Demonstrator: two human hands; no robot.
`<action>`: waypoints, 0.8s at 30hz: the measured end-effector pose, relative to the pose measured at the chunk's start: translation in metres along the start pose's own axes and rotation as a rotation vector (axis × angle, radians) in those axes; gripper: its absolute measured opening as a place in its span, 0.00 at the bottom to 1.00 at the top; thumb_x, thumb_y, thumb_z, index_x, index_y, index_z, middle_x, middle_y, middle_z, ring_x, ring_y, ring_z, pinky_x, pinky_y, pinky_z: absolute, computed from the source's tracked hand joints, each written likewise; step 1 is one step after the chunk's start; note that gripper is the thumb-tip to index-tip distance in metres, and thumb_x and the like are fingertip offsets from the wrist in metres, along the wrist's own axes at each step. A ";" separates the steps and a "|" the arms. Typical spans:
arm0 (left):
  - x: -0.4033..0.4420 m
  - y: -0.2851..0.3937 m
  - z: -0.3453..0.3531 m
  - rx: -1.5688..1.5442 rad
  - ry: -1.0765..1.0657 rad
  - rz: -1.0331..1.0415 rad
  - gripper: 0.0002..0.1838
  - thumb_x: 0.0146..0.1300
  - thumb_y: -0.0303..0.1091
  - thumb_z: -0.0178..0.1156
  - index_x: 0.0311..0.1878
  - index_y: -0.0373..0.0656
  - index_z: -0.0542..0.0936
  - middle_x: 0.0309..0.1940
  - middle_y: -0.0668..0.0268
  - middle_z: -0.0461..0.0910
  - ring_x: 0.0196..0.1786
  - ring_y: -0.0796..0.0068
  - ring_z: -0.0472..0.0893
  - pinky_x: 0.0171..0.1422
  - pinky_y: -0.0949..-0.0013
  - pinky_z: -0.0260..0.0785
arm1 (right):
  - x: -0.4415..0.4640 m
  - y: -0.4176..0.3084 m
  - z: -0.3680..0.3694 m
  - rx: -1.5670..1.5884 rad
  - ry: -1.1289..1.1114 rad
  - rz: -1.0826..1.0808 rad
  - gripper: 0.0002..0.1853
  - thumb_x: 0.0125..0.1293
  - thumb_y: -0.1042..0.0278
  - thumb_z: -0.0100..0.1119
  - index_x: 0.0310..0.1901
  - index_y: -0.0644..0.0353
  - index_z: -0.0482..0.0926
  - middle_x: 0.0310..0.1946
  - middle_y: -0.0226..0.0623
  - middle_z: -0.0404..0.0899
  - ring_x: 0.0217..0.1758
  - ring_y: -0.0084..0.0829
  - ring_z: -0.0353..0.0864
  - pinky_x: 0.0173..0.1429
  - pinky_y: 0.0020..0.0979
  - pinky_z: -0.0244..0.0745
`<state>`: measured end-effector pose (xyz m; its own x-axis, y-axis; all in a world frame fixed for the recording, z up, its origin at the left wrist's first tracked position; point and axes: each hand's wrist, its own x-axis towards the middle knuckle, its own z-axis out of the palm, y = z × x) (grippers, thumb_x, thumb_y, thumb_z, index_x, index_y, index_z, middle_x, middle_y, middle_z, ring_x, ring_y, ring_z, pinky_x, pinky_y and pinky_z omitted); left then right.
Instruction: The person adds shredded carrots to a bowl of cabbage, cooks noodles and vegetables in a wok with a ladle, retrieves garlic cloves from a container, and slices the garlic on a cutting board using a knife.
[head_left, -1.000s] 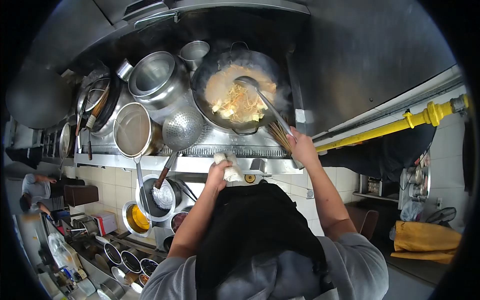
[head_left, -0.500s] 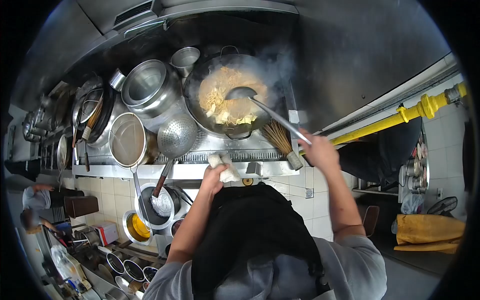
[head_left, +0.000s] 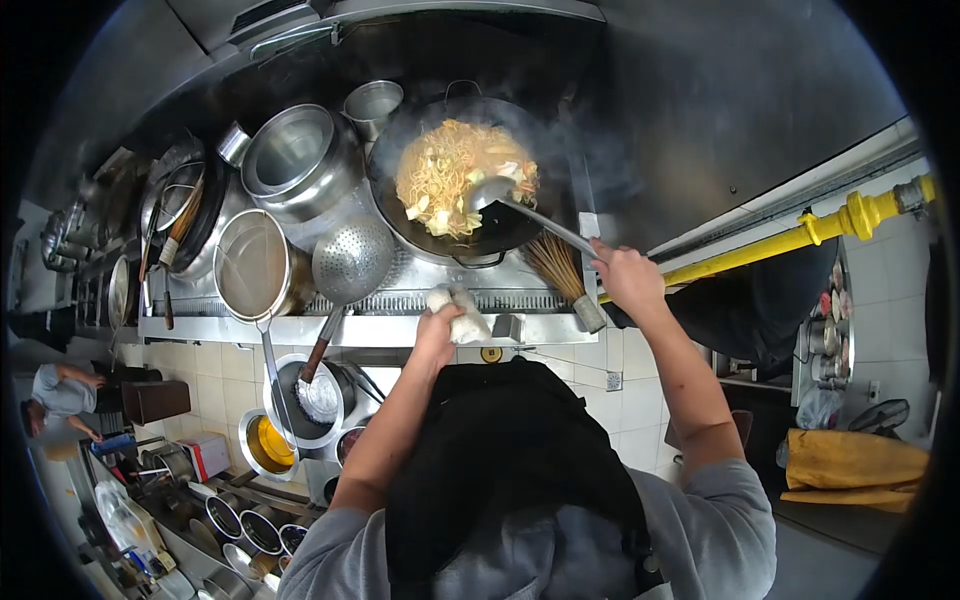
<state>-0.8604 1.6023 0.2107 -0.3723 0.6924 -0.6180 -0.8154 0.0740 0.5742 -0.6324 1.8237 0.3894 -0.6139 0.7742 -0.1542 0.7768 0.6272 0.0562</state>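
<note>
Noodles with pale cabbage pieces [head_left: 445, 175] steam in a large black wok [head_left: 525, 225] on the stove. My right hand [head_left: 628, 280] is wrapped round the handle of a long metal ladle [head_left: 492, 192], whose bowl rests at the right side of the noodles. A folded whitish cloth [head_left: 466, 318] is gripped in my left hand [head_left: 436, 335] at the stove's front edge, below the wok and apart from it. A bamboo wok brush [head_left: 562, 275] lies between the wok and my right hand.
Left of the wok are a perforated skimmer [head_left: 353, 262], a mesh strainer [head_left: 250, 265] on a pot, and stacked metal basins [head_left: 290, 155]. A yellow pipe [head_left: 760, 255] runs along the right. A container of yellow liquid [head_left: 270, 445] stands lower left. Another person [head_left: 62, 385] is far left.
The ladle bowl has shifted right and slightly down, and its hollow now shows differently. The noodles are spread and gathered more to the upper left. My left hand still grips the cloth.
</note>
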 end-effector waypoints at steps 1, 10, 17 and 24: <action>0.007 0.001 0.000 0.000 -0.010 -0.025 0.17 0.65 0.28 0.59 0.57 0.34 0.75 0.47 0.56 0.82 0.49 0.57 0.84 0.56 0.54 0.80 | -0.002 -0.001 0.002 0.069 0.015 0.024 0.20 0.72 0.54 0.61 0.64 0.42 0.82 0.40 0.46 0.87 0.44 0.49 0.87 0.48 0.48 0.83; 0.118 0.011 0.051 -0.249 -0.076 -0.195 0.15 0.73 0.34 0.52 0.57 0.35 0.73 0.48 0.50 0.82 0.47 0.51 0.85 0.54 0.44 0.81 | -0.061 0.007 -0.067 0.126 -0.046 0.034 0.20 0.74 0.52 0.58 0.63 0.45 0.82 0.39 0.48 0.87 0.44 0.50 0.87 0.49 0.49 0.82; 0.205 -0.022 0.019 -0.060 0.118 -0.119 0.12 0.75 0.30 0.47 0.55 0.35 0.73 0.41 0.53 0.82 0.38 0.50 0.87 0.42 0.40 0.82 | -0.038 -0.031 -0.009 0.146 -0.109 -0.022 0.21 0.74 0.50 0.56 0.65 0.43 0.80 0.42 0.48 0.87 0.47 0.49 0.87 0.52 0.50 0.82; 0.121 -0.011 0.047 0.055 0.247 0.084 0.11 0.71 0.26 0.52 0.53 0.31 0.75 0.39 0.52 0.82 0.35 0.54 0.87 0.39 0.48 0.83 | -0.061 -0.036 -0.023 0.202 -0.224 -0.013 0.21 0.75 0.52 0.55 0.64 0.48 0.79 0.44 0.54 0.85 0.51 0.53 0.86 0.55 0.52 0.81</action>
<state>-0.8756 1.7187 0.1551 -0.5402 0.5023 -0.6751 -0.7541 0.0671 0.6533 -0.6264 1.7562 0.4195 -0.5949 0.7141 -0.3689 0.7952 0.5898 -0.1408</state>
